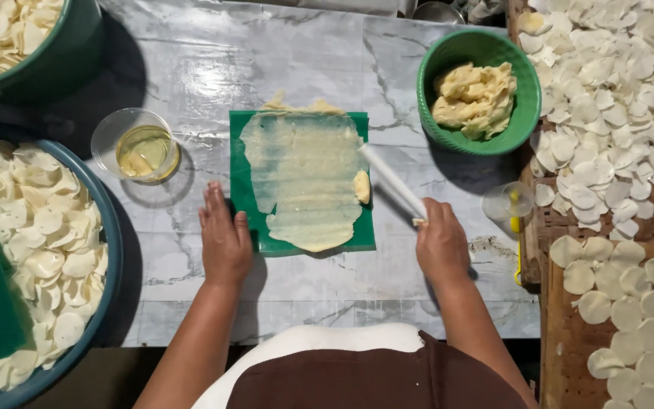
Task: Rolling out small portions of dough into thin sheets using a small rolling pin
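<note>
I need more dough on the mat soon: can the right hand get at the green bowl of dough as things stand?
Probably yes. The green bowl stands open-topped just beyond the right hand, with bare table between, though that hand's grip is taken by a white scraper.

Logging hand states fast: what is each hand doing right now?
Left hand: open, flat on the green mat edge.
Right hand: closed on the white scraper.

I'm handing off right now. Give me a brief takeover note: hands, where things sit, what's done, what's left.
Left hand: flat on the marble table, at the green mat's left edge.
Right hand: grip shut on the white roller, tip over the mat.
Done: dough sheet spread thin across most of the mat.
Left: a small dough lump at the sheet's right edge, not flattened; more dough in the green bowl.
</note>
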